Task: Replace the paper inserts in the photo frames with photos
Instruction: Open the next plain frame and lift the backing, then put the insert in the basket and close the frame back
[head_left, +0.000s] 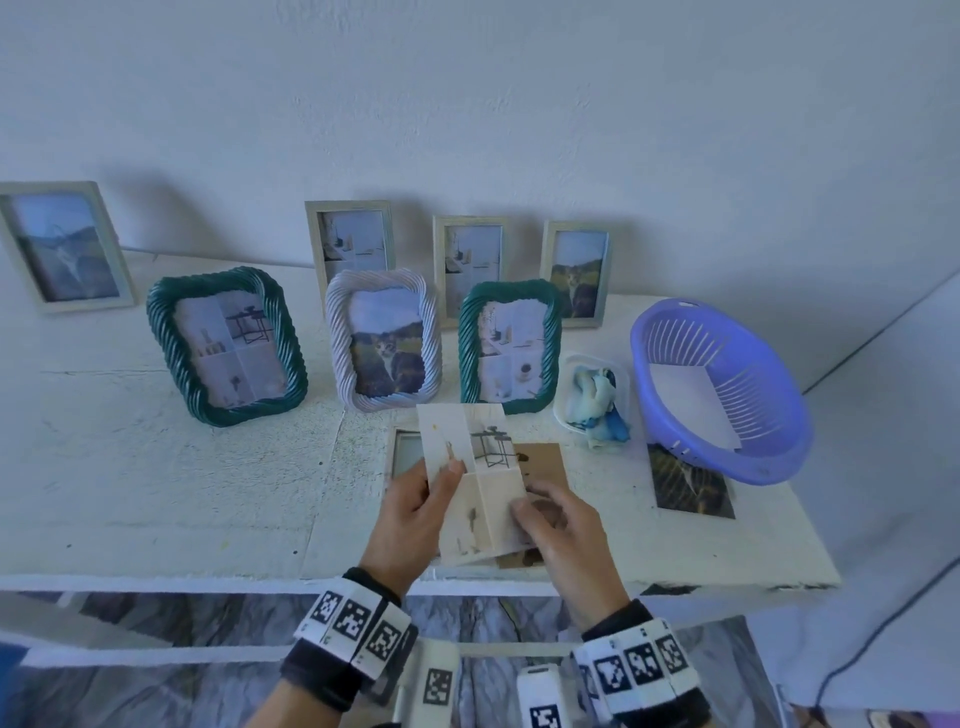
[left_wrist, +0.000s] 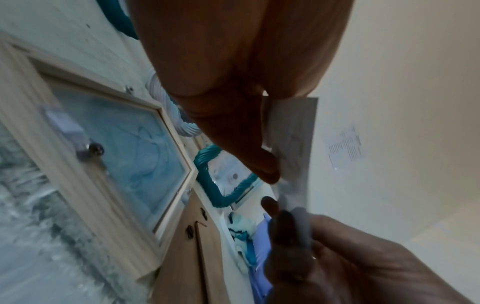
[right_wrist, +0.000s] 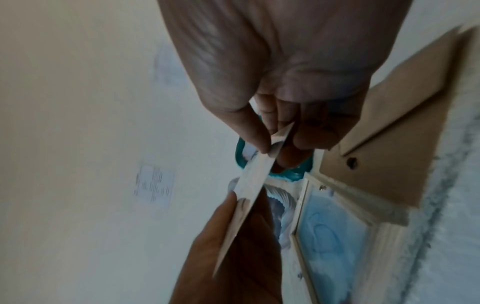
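Note:
Both hands hold a paper insert (head_left: 478, 467) with small furniture pictures above the table's front. My left hand (head_left: 421, 512) pinches its left edge, thumb on the printed face. My right hand (head_left: 558, 525) pinches its lower right corner. In the left wrist view the insert (left_wrist: 296, 144) hangs between thumb and fingers; in the right wrist view the insert (right_wrist: 249, 185) shows edge-on. Under it lies a light wooden frame (head_left: 402, 452) face down with bare glass (left_wrist: 135, 148), and its brown backing board (head_left: 543, 462) beside it. A dark photo (head_left: 691, 491) lies flat at the right.
Several filled frames stand along the wall, among them two green twisted frames (head_left: 226, 345) (head_left: 509, 345) and a white one (head_left: 384, 340). A purple basket (head_left: 727, 384) holding a white sheet and a small tub with a blue cloth (head_left: 595, 397) sit at the right. The table edge (head_left: 311, 582) is near.

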